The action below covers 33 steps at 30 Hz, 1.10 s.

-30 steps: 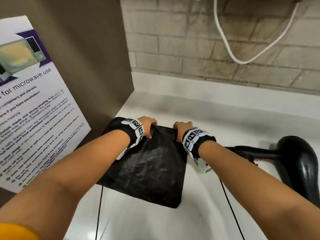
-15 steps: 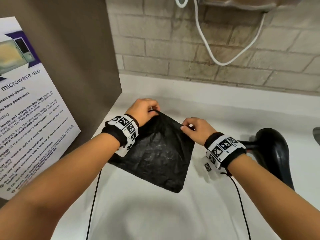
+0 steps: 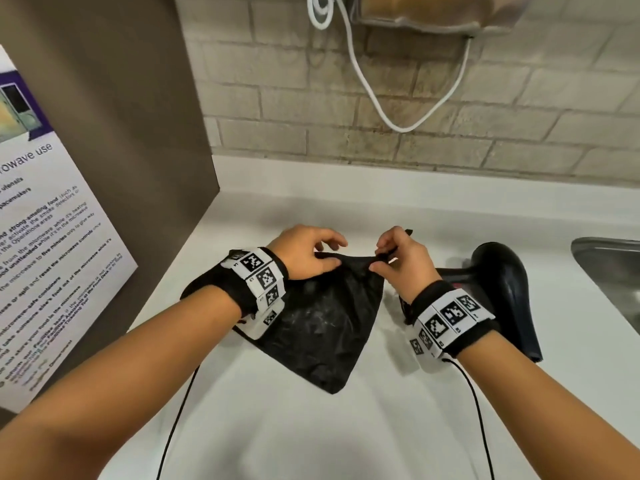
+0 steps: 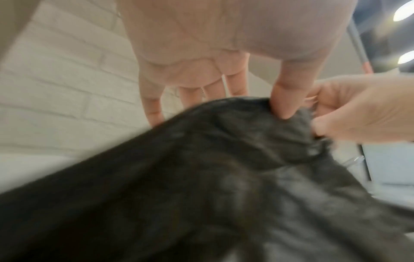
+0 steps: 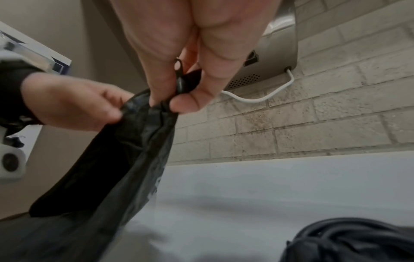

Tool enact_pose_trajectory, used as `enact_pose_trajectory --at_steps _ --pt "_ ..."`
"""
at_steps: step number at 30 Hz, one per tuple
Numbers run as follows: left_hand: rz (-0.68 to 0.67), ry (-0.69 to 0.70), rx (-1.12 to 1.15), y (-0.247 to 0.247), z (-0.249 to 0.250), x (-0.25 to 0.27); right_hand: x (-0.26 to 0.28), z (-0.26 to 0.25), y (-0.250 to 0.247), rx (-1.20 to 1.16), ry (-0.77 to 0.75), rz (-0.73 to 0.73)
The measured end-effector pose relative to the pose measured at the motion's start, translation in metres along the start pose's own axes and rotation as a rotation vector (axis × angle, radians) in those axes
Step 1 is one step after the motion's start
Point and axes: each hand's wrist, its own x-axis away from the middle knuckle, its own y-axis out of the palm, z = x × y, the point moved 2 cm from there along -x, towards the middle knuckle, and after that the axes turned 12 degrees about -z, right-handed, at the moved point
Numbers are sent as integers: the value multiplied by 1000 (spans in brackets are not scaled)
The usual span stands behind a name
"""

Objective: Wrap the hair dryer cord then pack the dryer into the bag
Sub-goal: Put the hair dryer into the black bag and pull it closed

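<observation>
A white counter was seen below a wall of pale bricks, with a brown panel and a printed notice about microwave use at the left. A metal sink was partly visible at the right edge. A metal box was fixed on the bricks, and a white cable hung from it in a loop.

The black hair dryer was laid on the counter, just beside the right wrist and outside the bag. Its cord was seen in coils near it in the right wrist view.

The black bag was held up by its top edge, and its lower corner reached down to the counter. The top edge was pinched by the left hand between thumb and fingers, with the other fingers loosely spread. The gathered edge next to it was pinched by the right hand, thumb against bent fingers, together with a small black zipper pull. The two hands were close together on the bag.
</observation>
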Motion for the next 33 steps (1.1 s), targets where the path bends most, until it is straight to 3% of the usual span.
enact_pose_trajectory --at_steps 6,14,20,24,28,31,33 --pt "67 76 224 29 35 -4 2 -7 12 -15 -81 12" --pt "196 43 328 33 39 -4 5 -8 15 -52 -33 69" --pt "328 -238 240 17 15 -8 4 -2 11 61 -39 120" --pt "372 -493 38 -16 -16 4 5 15 -16 134 70 184" --pt "431 -630 -17 -48 -63 22 12 40 -31 304 288 -22" --pt "450 -670 21 -54 -79 24 13 42 -25 281 339 -188" --pt "494 -665 39 -53 -78 22 10 36 -20 283 388 -219"
